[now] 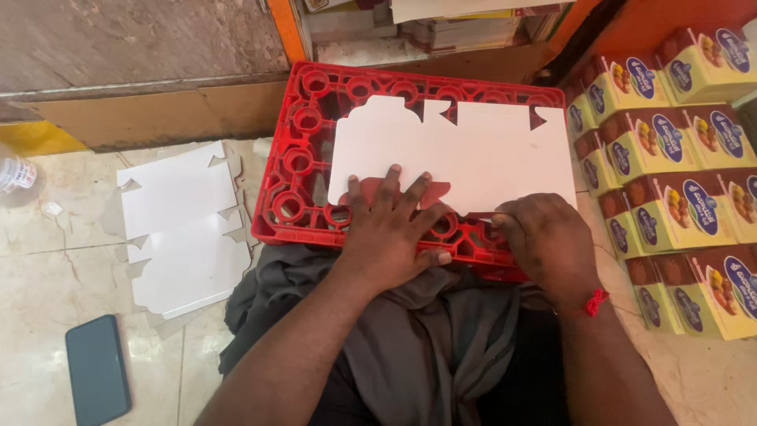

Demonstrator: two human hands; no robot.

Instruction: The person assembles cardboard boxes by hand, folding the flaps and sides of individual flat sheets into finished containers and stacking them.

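A flat white die-cut cardboard box blank (473, 154) lies on an upturned red plastic crate (303, 158) across my lap. My left hand (390, 229) presses flat, fingers spread, on the blank's near edge at the middle. At the blank's lower right corner, my right hand (544, 241) is curled over the edge, pinching a flap there. A red thread is tied around the right wrist.
A loose pile of more white blanks (185, 229) lies on the marble floor to the left. A dark phone (96, 367) rests near the bottom left. Stacked yellow and brown printed boxes (678, 173) fill the right side. A plastic bottle (14, 177) stands at far left.
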